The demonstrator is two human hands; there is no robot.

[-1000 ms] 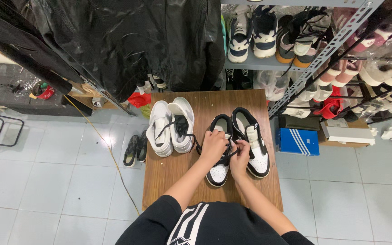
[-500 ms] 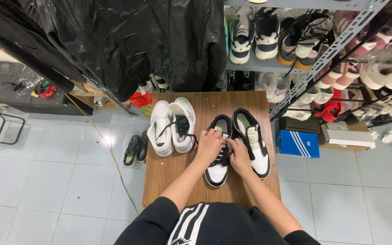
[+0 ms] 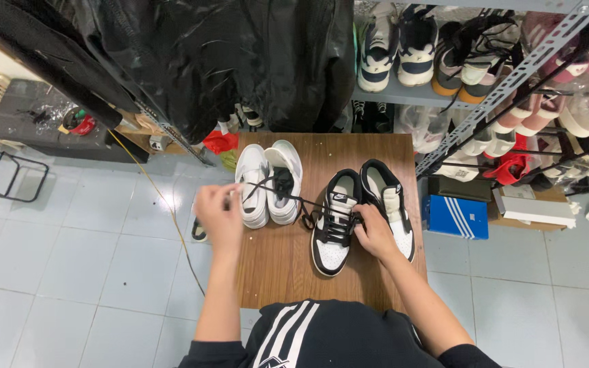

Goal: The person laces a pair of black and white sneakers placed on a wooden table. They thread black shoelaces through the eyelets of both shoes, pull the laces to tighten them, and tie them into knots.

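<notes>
A pair of black-and-white sneakers [image 3: 335,221] stands on a small wooden table [image 3: 288,272]. My right hand [image 3: 375,230] rests on the left sneaker's lacing, fingers pinched on it. My left hand [image 3: 218,212] is out to the left past the table edge, pulling a black shoelace [image 3: 288,196] taut from that sneaker across a pair of white sneakers [image 3: 268,180]. The other black-and-white sneaker [image 3: 391,201] lies to the right, beside my right hand.
A black jacket [image 3: 192,54] hangs over the far side. A metal shelf rack [image 3: 512,75] full of shoes stands at the right. A blue shoebox [image 3: 457,217] and dark shoes [image 3: 199,230] lie on the tiled floor beside the table.
My left hand has left the sneaker and swung out to the left, drawing the black lace taut. My right hand has stayed on the sneaker.
</notes>
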